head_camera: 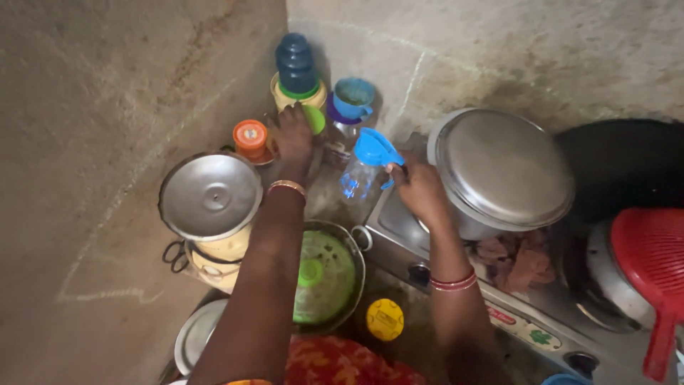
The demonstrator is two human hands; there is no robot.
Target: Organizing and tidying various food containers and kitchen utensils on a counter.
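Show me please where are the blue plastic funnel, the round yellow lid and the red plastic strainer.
blue plastic funnel (375,148), head view, on its wide cone.
round yellow lid (385,319), head view, centre of its top.
red plastic strainer (652,251), head view, on its round bowl.

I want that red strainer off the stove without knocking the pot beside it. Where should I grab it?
Take the red strainer by its long handle, which hangs down toward the near edge of the stove. Come from the near side, below the bowl: the handle end looks free, while the bowl rests against the steel pot.
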